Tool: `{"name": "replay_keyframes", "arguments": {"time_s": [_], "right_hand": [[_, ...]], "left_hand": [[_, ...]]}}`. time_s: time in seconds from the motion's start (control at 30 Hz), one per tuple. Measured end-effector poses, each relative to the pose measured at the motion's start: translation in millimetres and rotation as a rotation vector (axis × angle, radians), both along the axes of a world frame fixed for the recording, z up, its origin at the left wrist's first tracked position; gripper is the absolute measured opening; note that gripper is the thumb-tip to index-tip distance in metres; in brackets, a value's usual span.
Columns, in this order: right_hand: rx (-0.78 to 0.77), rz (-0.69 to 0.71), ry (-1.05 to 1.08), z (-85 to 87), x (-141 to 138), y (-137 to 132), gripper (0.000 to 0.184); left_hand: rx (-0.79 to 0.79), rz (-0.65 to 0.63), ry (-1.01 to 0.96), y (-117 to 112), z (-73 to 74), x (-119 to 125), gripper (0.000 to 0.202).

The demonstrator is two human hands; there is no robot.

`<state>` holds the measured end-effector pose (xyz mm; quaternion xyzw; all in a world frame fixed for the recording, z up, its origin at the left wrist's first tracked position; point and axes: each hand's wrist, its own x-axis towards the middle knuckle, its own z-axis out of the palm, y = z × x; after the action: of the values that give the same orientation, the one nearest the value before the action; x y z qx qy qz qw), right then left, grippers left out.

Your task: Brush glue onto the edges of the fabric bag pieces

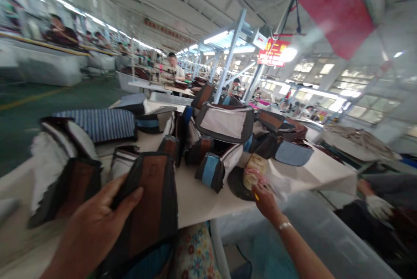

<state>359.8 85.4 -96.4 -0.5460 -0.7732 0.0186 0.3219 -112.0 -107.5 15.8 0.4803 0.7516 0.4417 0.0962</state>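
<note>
No writing can be read. A brown-and-black bag (148, 209) is clasped by the left hand (94, 227), low at the table (202, 198) edge; a yellow pencil (256, 196) is pinched in the outstretched right hand (265, 200).

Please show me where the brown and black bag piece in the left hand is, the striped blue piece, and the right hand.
brown and black bag piece (148, 209), head view, brown middle panel.
striped blue piece (104, 123), head view, centre of stripes.
right hand (265, 200), head view, back of hand.
</note>
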Motion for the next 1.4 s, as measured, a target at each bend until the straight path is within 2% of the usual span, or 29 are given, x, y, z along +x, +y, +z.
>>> {"name": "replay_keyframes", "arguments": {"time_s": [0.07, 0.13, 0.2, 0.27, 0.33, 0.37, 0.43, 0.5, 0.6, 0.67, 0.8, 0.93, 1.0, 1.07, 1.23, 1.33, 1.4], "right_hand": [[0.023, 0.057, 0.002, 3.7, 1, -5, 0.017], [0.068, 0.041, 0.048, 20.5, -3, -6, 0.023], [0.103, -0.103, 0.227, 53.8, -22, -12, 0.031], [0.028, -0.106, 0.525, 98.9, -58, -26, 0.032], [-0.002, 0.076, 0.899, 145.2, -103, -48, 0.028], [-0.040, 0.201, 0.992, 165.4, -127, -60, 0.026], [-0.053, 0.400, 1.024, 195.6, -170, -83, 0.020], [-0.003, 0.580, 0.898, 211.1, -204, -102, 0.012], [0.086, 0.789, 0.650, 213.5, -237, -115, 0.006], [0.113, 0.866, 0.500, 209.0, -249, -114, 0.005], [0.178, 0.890, 0.184, 207.3, -247, -107, 0.007], [0.266, 0.834, -0.019, 221.9, -228, -107, 0.010], [0.322, 0.805, -0.030, 227.2, -224, -111, 0.011], [0.352, 0.782, 0.043, 226.3, -227, -115, 0.010], [0.225, 0.888, 0.259, 206.3, -242, -111, 0.004], [0.144, 0.855, 0.212, 201.0, -233, -101, 0.007], [0.177, 0.773, 0.141, 203.3, -221, -98, 0.008]], "left_hand": [[0.004, -0.079, -0.142, -2, 3.7, 3, 0.060], [0.057, -0.198, -0.307, -5, 5.8, 8, 0.062], [0.100, -0.302, -0.432, -9, 4.7, 13, 0.061], [0.123, -0.369, -0.486, -13, 0.5, 20, 0.058], [0.131, -0.401, -0.468, -16, -4.9, 27, 0.056], [0.134, -0.413, -0.445, -18, -7.3, 31, 0.055], [0.140, -0.439, -0.402, -20, -10.1, 37, 0.054], [0.146, -0.462, -0.376, -22, -9.8, 42, 0.054], [0.155, -0.484, -0.374, -24, -6.5, 45, 0.054], [0.154, -0.496, -0.399, -24, -5.5, 44, 0.054], [0.159, -0.485, -0.387, -22, -9.4, 38, 0.053], [0.159, -0.499, -0.393, -20, -13.0, 36, 0.053], [0.168, -0.495, -0.403, -19, -13.4, 36, 0.052], [0.167, -0.475, -0.390, -19, -13.2, 37, 0.050], [0.152, -0.456, -0.368, -18, -11.3, 36, 0.052], [0.162, -0.433, -0.320, -18, -9.8, 34, 0.047], [0.167, -0.428, -0.284, -18, -9.3, 33, 0.045]]}}
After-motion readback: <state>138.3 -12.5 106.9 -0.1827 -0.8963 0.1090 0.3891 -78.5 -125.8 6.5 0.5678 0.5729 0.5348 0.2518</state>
